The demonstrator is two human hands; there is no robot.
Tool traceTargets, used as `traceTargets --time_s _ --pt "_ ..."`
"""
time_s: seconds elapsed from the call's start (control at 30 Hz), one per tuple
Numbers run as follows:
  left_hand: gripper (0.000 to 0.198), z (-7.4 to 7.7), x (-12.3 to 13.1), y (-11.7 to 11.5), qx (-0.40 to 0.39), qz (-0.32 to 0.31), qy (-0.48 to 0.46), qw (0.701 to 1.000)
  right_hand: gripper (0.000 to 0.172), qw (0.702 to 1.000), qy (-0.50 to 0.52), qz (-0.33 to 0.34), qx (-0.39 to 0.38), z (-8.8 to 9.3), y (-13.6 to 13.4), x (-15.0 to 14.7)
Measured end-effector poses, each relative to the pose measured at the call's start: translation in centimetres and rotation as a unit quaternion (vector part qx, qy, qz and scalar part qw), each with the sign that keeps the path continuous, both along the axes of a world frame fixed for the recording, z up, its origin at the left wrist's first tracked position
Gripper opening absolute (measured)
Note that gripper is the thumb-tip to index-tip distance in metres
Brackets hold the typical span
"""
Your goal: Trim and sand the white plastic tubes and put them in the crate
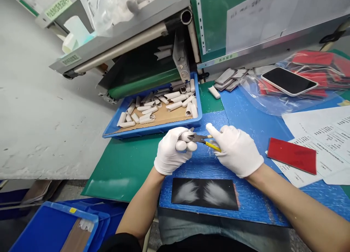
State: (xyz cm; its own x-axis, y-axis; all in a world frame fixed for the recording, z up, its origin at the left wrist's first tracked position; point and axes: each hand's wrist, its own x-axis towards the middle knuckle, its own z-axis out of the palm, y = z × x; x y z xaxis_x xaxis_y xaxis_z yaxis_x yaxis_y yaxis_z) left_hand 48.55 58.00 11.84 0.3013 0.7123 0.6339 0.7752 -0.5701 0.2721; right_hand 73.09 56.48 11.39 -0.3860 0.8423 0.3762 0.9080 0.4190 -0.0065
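My left hand (170, 153), in a white glove, is closed around several small white plastic pieces (186, 136) with rounded ends. From the right, the jaws of cutting pliers (212, 146) with yellow handles meet the end of one piece; whether they bite into it I cannot tell. My right hand (237, 150), also gloved, grips the pliers' handles with the thumb on top. Both hands are above a blue mat (188, 168) dotted with white bits. Below them lies a black sheet (202, 194) with two whitish, powdery smears.
Behind my left hand, a blue tray (153, 128) holds many white tubular pieces, under a green conveyor belt (144, 85). One loose piece (214, 92) lies beside it. To the right are a phone (290, 81), bagged red pads, papers (328, 139) and a red block (291, 155).
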Motion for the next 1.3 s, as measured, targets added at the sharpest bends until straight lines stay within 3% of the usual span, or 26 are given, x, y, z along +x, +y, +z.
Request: traceTargets --time_s 0.07,0.17,0.27,0.43,0.63,0.87,1.13,1.3 --pt "0.039 0.0 0.1 0.0 0.037 -0.01 0.004 0.999 0.051 0.999 0.005 -0.003 -0.034 -0.3 -0.2 0.2" --pt "0.034 -0.2 0.2 0.3 0.048 0.026 0.024 0.998 0.05 0.997 0.016 -0.032 -0.065 -0.4 -0.5 0.6" --pt "0.033 -0.6 0.1 0.7 0.049 0.061 0.03 0.996 0.052 0.997 0.027 -0.032 -0.058 -0.1 -0.9 0.3" --pt "0.039 -0.6 0.6 0.6 0.127 0.099 0.006 0.987 0.068 0.999 0.042 -0.005 -0.034 0.0 -2.0 -1.6" --pt "0.049 -0.4 0.9 0.2 0.175 0.076 0.0 0.982 0.069 0.999 0.043 0.004 -0.011 -0.7 -3.0 -3.0" --pt "0.05 -0.5 0.5 0.0 0.204 0.115 0.007 0.972 0.072 0.995 0.079 0.026 -0.051 -1.4 -3.9 -3.7" --pt "0.057 -0.7 0.8 0.6 0.241 0.073 -0.02 0.968 0.067 0.992 0.093 0.034 -0.079 -1.8 -4.2 -3.3" --pt "0.061 -0.9 0.7 0.5 0.214 0.054 -0.036 0.975 0.063 0.982 0.156 0.06 -0.09 -2.7 -4.1 -3.5"
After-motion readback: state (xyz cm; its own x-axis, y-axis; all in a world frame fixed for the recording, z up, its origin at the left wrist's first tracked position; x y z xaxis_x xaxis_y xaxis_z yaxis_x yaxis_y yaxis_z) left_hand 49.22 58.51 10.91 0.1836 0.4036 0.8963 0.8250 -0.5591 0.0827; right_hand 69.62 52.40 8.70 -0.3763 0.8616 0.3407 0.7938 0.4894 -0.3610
